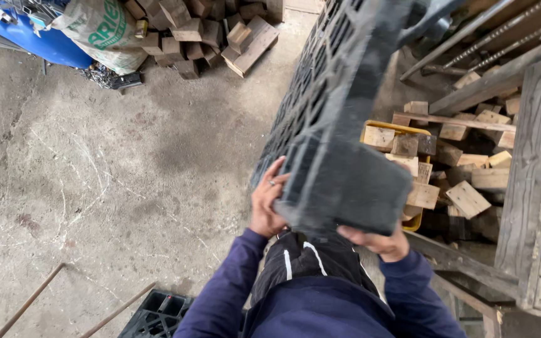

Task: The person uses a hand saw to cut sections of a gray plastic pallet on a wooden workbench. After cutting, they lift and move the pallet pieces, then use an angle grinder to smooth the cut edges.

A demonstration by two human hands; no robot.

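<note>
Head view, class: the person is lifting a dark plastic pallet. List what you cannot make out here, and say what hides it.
- Right hand: its fingers sit under the dark plastic pallet, so the grip is hidden.
- Pallet's far end: cut off by the top edge and blurred.
- Yellow crate of wood blocks: mostly covered by the pallet.
- Left hand: palm pressed to the pallet, unseen.
- Black crate: cut off by the bottom edge.
</note>
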